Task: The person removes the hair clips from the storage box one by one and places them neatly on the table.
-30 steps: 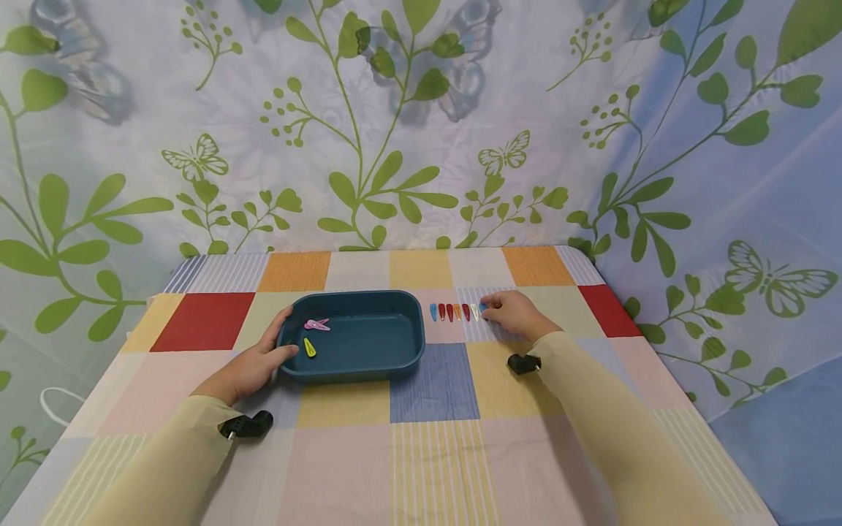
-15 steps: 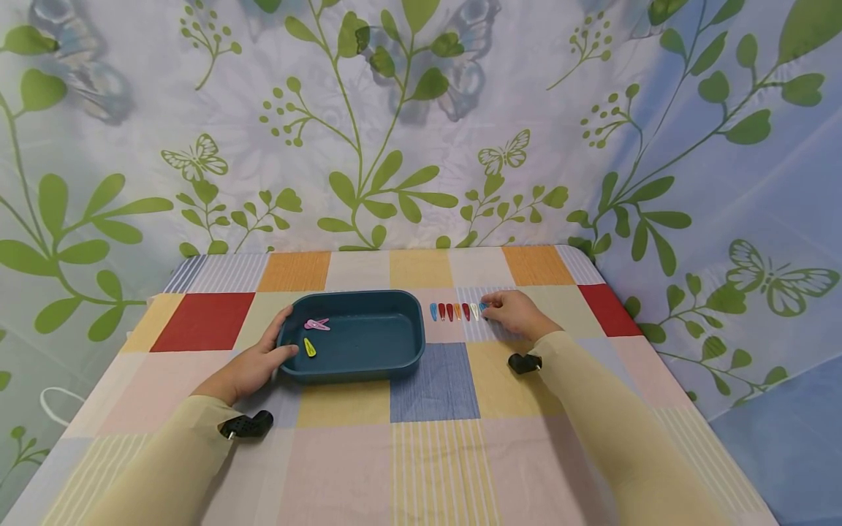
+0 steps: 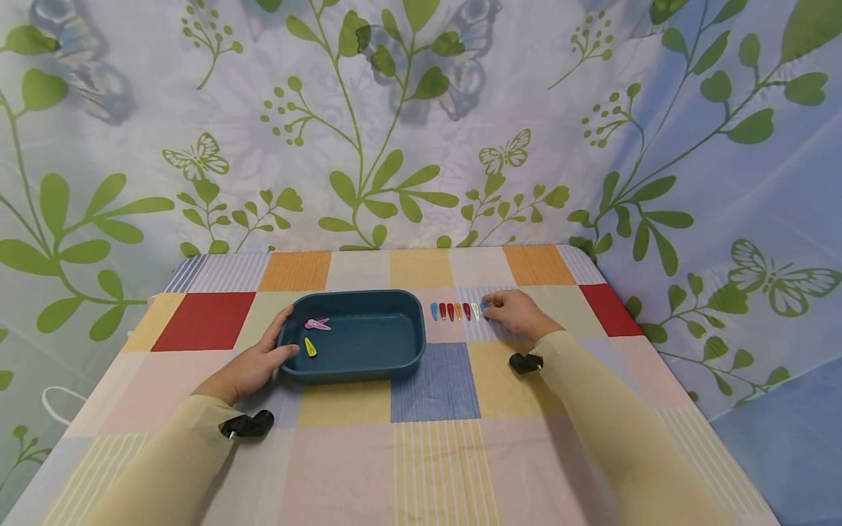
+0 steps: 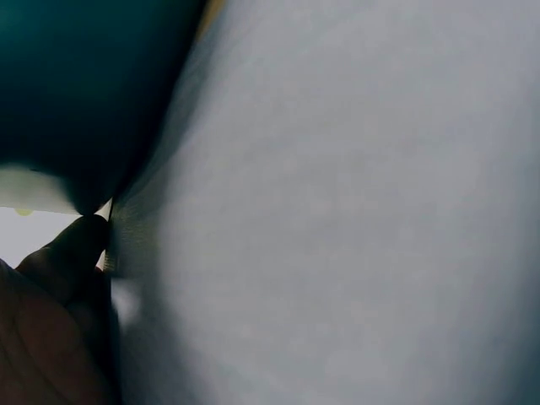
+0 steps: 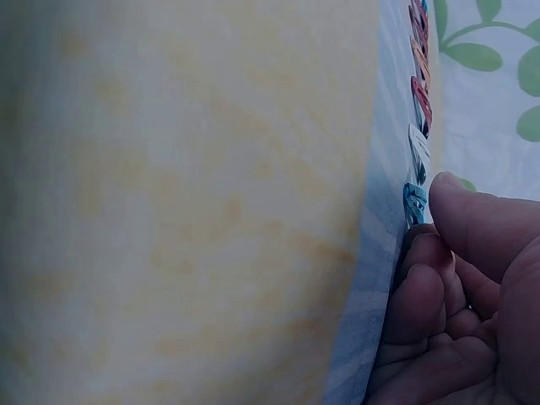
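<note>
A dark teal rectangular tray [image 3: 355, 371] stands on the table, with pink hair clips [image 3: 317, 324] and a yellow hair clip [image 3: 310, 347] inside. My left hand [image 3: 250, 369] holds its left end, thumb over the rim and fingers along the outer wall. Right of the tray, several snap hair clips lie side by side in a row: a blue one [image 3: 434, 312], red ones [image 3: 446, 312], an orange one [image 3: 458, 311], another red, and a white one [image 3: 475, 311]. At the row's right end my right hand [image 3: 518, 315] pinches a blue hair clip [image 5: 413, 202], partly covered by fingertips.
A patchwork cloth [image 3: 355, 467] covers the table. Behind and to the right hangs a curtain [image 3: 421, 131] printed with green leaves and butterflies. A white cable [image 3: 55, 405] loops at the left table edge. The left wrist view is mostly blurred cloth.
</note>
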`<state>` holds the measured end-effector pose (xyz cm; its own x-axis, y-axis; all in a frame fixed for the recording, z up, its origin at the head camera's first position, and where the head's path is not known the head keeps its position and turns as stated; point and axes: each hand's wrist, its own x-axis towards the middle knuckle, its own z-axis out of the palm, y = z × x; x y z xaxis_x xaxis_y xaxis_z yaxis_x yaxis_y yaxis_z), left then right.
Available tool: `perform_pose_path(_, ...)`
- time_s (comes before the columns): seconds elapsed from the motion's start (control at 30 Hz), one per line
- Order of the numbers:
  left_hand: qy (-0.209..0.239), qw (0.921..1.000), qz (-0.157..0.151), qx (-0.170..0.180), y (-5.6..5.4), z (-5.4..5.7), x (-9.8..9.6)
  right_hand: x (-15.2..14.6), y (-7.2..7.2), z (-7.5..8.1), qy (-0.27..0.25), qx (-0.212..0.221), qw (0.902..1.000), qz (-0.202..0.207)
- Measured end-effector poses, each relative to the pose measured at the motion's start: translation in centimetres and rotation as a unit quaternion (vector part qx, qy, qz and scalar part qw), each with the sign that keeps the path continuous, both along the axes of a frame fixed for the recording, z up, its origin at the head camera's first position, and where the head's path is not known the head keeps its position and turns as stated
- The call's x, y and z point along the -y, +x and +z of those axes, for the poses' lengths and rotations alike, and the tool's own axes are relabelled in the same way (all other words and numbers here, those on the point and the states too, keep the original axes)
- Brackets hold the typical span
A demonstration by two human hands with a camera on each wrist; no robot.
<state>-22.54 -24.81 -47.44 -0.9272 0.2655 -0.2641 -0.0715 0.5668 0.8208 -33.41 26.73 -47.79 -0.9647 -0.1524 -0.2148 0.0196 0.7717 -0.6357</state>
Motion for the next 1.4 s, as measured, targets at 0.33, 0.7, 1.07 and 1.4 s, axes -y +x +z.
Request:
perform_pose_path(0.33,-0.005,1.0,-0.001,0.0,0.0,0.1,0.1,0.2,0.0,0.2,0.015,-0.011,0.9998,0.012)
perform_pose_path(0.7,-0.014,0.9999,0.0,0.001,0.1,0.2,0.3,0.3,-0.2,0.1,0.01,-0.01,0.9998,0.012)
perform_pose_path(1.07,-0.022,0.9997,0.003,0.0,0.2,0.0,0.4,0.0,-0.4,0.4,0.017,-0.023,0.9993,0.026)
perform_pose_path(1.4,-0.018,0.9998,0.003,0.007,0.1,0.2,-0.1,3.8,-0.5,6.2,-0.034,-0.056,0.9969,0.044)
